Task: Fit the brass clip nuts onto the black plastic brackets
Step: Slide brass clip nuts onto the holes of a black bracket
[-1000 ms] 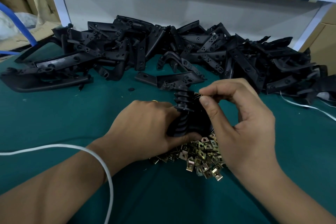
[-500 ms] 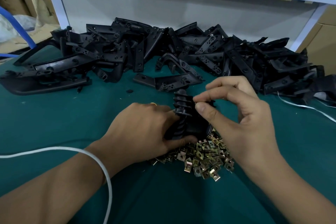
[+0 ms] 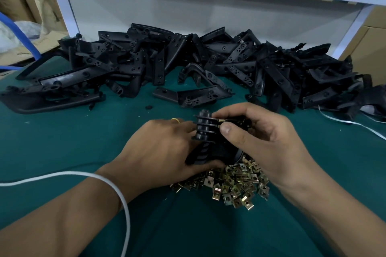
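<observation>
The left hand is gripping a black plastic bracket, fingers curled round its lower body and thumb lying along the near side, so that the part is standing roughly upright on the green table mat. A gold ring is showing on one finger of this hand.

The right hand is closing in from the other side of the same bracket. Its thumb and forefinger are pinching a brass clip nut against the edge of one of the bracket's upper ribs; the remaining fingers are curling loosely behind. How far the nut is seated on the rib cannot be told, since the fingertips are covering most of it.

Directly beneath both hands, and spreading toward the person under the right wrist, a heap of loose clip nuts is lying on the mat, touching the base of the held bracket.

Beyond the hands, well apart from them, a long pile of black brackets is running across the table in front of a white frame.

A white cord is draping over the left forearm, just behind the wrist. A second white cord is lying on the mat to the outside of the right hand.
</observation>
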Demonstrator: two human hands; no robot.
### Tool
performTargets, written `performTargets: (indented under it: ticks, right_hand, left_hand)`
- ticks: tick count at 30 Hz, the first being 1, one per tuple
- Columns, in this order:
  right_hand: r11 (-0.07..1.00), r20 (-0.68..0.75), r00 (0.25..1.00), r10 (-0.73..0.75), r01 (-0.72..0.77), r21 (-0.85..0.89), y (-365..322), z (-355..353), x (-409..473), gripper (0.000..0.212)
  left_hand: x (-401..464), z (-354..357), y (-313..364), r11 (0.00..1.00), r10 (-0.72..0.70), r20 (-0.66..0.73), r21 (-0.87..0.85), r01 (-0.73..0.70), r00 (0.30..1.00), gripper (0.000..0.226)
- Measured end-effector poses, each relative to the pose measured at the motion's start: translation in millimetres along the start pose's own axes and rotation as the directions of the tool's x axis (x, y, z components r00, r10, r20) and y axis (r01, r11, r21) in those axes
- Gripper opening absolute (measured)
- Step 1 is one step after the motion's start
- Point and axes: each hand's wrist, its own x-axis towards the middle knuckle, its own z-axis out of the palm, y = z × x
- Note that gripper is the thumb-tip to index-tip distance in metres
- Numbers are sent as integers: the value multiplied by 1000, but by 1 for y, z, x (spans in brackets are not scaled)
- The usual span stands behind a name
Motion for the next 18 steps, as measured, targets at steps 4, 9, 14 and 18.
performTargets:
  ticks: [4, 9, 14, 18]
  right_hand:
    - [984, -28, 999, 19, -14, 176, 0, 0, -1, 20]
    - [994, -180, 981, 76, -61, 92, 7, -15, 3, 20]
    - [869, 59, 997, 50, -14, -494, 13, -5, -2, 9]
    - [771, 200, 971, 134, 25, -637, 13, 9, -6, 20]
  left_hand:
    - [3, -1, 3, 1000, -6, -105, -11, 5, 994, 54]
    - [2, -9, -10, 962, -262, -207, 22, 272, 943, 58]
    - [2, -11, -18, 910, -396, -186, 55, 412, 899, 58]
    - [2, -10, -16, 908, -396, -160, 81, 412, 904, 58]
